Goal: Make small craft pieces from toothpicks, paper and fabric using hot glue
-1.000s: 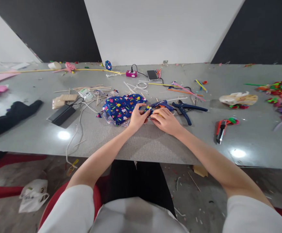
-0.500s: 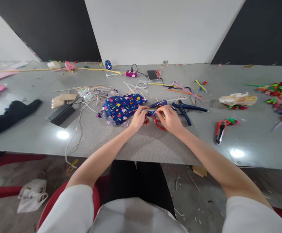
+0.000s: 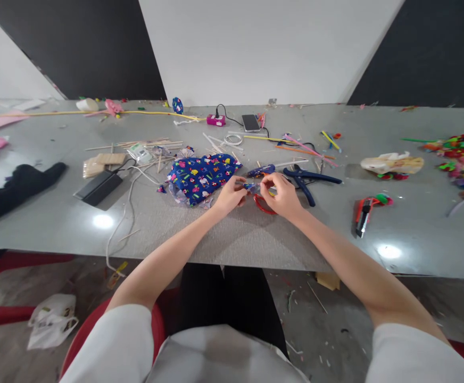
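One small blue patterned piece point(image 3: 250, 186), seemingly fabric, is being gripped by left hand point(image 3: 230, 196) | right hand point(image 3: 281, 197) being held curled just right, grip unclear | handling being judged unfinished

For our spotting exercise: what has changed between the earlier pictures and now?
The right hand has moved rightward, away from the left hand; a red loop now shows. Any release of the small scrap is unclear. The patterned cloth, phone and box cutter stayed put.
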`<control>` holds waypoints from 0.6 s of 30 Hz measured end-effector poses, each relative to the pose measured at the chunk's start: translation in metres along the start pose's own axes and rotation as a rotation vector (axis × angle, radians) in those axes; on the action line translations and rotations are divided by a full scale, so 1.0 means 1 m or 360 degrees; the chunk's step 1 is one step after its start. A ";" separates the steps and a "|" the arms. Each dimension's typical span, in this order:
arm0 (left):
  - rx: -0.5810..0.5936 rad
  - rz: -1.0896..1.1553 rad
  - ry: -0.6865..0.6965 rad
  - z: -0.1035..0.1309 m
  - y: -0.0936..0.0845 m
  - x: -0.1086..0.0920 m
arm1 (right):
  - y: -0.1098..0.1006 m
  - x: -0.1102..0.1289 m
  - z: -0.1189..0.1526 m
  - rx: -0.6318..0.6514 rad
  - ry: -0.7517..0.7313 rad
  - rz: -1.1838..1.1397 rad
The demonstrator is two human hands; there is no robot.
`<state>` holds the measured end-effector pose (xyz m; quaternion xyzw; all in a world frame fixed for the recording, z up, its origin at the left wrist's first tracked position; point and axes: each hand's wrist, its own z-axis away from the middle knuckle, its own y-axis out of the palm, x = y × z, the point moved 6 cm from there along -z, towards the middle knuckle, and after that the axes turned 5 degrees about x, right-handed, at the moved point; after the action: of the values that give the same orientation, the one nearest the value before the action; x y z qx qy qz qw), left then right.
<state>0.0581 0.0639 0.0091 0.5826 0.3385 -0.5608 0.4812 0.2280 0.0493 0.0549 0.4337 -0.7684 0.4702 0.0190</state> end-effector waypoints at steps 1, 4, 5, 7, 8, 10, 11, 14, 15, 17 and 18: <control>-0.0005 -0.0008 -0.0001 0.000 0.000 0.001 | 0.000 0.003 0.000 0.0031 -0.0044 -0.0007; -0.0005 -0.0029 0.0001 -0.001 0.001 0.003 | 0.002 0.012 0.000 0.0128 -0.0190 0.0033; 0.0004 -0.0035 0.0001 -0.001 0.001 0.003 | 0.002 0.014 -0.001 0.0138 -0.0230 0.0065; 0.0032 -0.0045 -0.0004 -0.002 0.002 0.005 | 0.003 0.015 -0.001 0.0137 -0.0293 0.0119; 0.0050 -0.0049 -0.0006 -0.002 0.002 0.005 | 0.004 0.015 -0.001 0.0137 -0.0320 0.0130; 0.0080 -0.0053 -0.0006 -0.002 0.003 0.005 | 0.005 0.014 -0.002 0.0135 -0.0354 0.0125; 0.0096 -0.0050 -0.0001 -0.002 0.003 0.005 | 0.005 0.013 -0.002 0.0127 -0.0363 0.0116; 0.0139 -0.0046 0.0026 -0.001 0.004 0.004 | 0.004 0.010 -0.002 0.0069 -0.0351 0.0096; 0.0147 -0.0053 0.0042 -0.001 0.004 0.004 | 0.004 0.009 -0.002 0.0053 -0.0337 0.0089; 0.0149 -0.0091 0.0084 -0.001 0.004 0.004 | 0.004 0.007 -0.002 0.0040 -0.0305 0.0070; 0.0143 -0.0120 0.0108 -0.002 0.004 0.004 | 0.004 0.006 -0.002 0.0037 -0.0291 0.0061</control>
<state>0.0626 0.0638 0.0062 0.6093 0.3507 -0.5730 0.4213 0.2208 0.0470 0.0559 0.4604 -0.7695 0.4379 -0.0654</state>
